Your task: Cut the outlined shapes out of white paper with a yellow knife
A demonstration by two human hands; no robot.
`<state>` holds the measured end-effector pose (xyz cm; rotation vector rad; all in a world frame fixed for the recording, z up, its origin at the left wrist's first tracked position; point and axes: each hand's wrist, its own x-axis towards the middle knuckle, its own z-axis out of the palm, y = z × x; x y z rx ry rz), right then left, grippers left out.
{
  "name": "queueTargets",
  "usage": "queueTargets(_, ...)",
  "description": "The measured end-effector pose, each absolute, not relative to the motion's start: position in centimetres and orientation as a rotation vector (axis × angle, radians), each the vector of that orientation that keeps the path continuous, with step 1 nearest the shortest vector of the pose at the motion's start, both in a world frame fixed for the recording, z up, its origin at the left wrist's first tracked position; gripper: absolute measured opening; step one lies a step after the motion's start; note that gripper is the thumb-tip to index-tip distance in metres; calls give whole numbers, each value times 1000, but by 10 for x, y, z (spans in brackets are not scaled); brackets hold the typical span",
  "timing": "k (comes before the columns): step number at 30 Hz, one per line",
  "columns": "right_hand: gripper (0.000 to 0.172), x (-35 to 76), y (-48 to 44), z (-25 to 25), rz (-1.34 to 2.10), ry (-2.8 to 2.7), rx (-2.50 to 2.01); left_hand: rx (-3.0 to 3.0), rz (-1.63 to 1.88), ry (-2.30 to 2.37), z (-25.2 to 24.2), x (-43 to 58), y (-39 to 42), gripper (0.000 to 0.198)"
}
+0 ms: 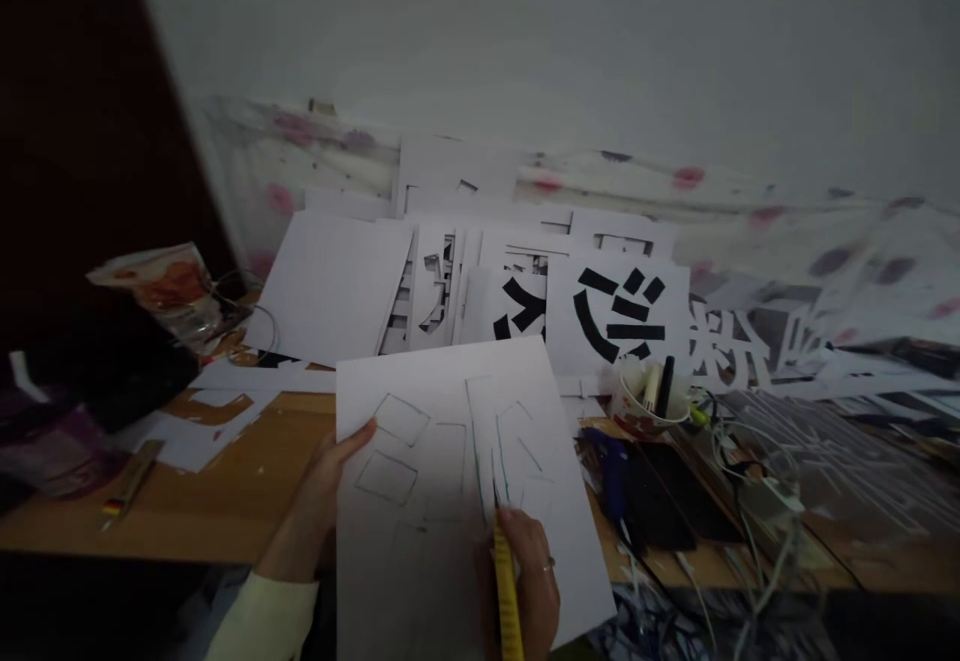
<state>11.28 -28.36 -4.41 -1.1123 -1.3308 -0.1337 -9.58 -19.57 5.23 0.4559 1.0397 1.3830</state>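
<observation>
A white sheet (450,581) with drawn outlines is at six o'clock in view, the left hand (330,471) gripping its nine o'clock edge, thumb on top, other fingers hidden behind. At the sheet's five o'clock, the right hand's (531,576) fingers wrap a yellow cutter (507,596); a cup (634,409) stands toward two.

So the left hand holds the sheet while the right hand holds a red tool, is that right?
Not quite: the tool in the right hand is yellow, as the head view shows. The left hand does hold the sheet.
</observation>
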Motion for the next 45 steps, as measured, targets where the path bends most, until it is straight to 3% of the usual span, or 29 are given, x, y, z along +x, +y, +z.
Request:
queueTargets(10,49,90,-303,11,-67,-1500,-943,608,1488,1142,82,-81,-244,58)
queueTargets(17,52,72,-298,14,-371,-1723,-904,689,1481,1083,84,-73,-258,62)
queueTargets(28,49,88,-288,-16,-401,-1692,-1105,671,1498,1078,83,-68,-256,76)
queueTargets(33,34,128,-280,-33,-418,-1659,-1149,693,1496,1045,79,-67,-211,59)
queueTargets(35,42,140,-280,-29,-380,-1661,-1073,696,1478,992,76,-66,-181,49)
queueTargets(40,53,151,-278,23,-70,-1586,-953,715,1143,884,63,-60,-106,28)
queueTargets(45,36,154,-267,81,139,-1592,-1083,742,1017,881,42,-61,-70,24)
